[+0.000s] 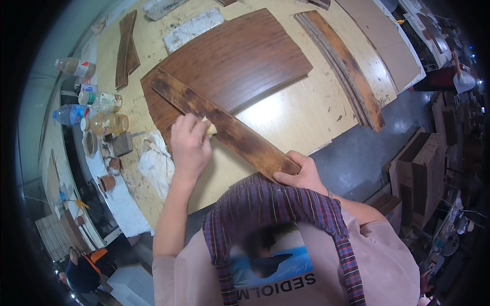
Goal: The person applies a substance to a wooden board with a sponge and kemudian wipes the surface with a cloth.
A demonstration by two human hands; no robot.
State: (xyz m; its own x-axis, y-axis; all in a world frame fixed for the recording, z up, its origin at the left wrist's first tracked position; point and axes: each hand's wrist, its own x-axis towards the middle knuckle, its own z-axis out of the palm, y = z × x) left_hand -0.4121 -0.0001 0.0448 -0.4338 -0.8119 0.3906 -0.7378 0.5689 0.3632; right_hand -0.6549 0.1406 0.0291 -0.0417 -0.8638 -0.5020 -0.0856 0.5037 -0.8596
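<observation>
A long wooden slat [219, 120], mottled brown and dark, lies slantwise from the far left toward my body. Under its far end is a broad reddish-brown wooden panel [240, 56] on the table. My right hand [303, 176] grips the slat's near end, thumb on top, close to my striped apron. My left hand [191, 140] is closed on a small pale yellow pad [209, 127], held against the slat's left edge around its middle. Whether the pad is sponge or folded cloth I cannot tell. A crumpled white cloth [155, 160] lies left of my left hand.
Plastic bottles [104, 124] and small pots [107, 182] line the table's left edge. Two joined wooden pieces [127, 48] lie far left. A stack of long slats [342, 66] runs along the right. A white wrapped block [194, 29] sits behind the panel. Cardboard boxes [426, 176] stand right.
</observation>
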